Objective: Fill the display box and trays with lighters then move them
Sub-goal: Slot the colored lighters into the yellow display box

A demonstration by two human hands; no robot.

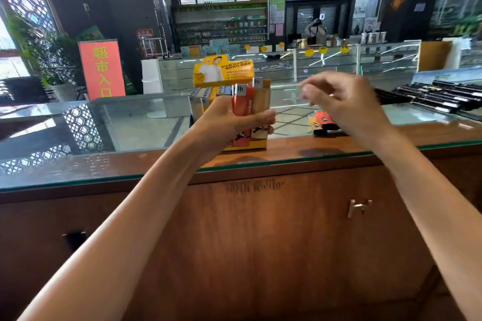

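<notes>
A: Looking for the lighters [246,101]; spotted anywhere?

B: Clamped upright in the left hand [229,120], thumb curled across the front, fingers wrapped behind; held just in front of the yellow display box [223,73], above the glass counter [130,164]; metal caps up, orange and tan bodies side by side.

A: And over at the right hand [344,101]?

B: Raised beside the bundle, apart from it; smeared by blur; fingers half bent, thumb near the forefinger; impossible to tell whether pinching anything or bare.

A: Any more stock about?

B: A few loose lighters [324,122] lying flat on the glass below that hand; dark trays [443,96] further right, too small to read the contents.

A: Handling?

B: Light, stiff, smooth plastic by the look; likely to slide against each other in a bundle, so worth squeezing across the flat faces at mid-body, never by the caps; probably best drawn out one at a time with a pinch on the narrow sides just under the metal hood, then dropped base-first into a slot; hardly fragile, though apt to skitter on glass if spilled.
</notes>
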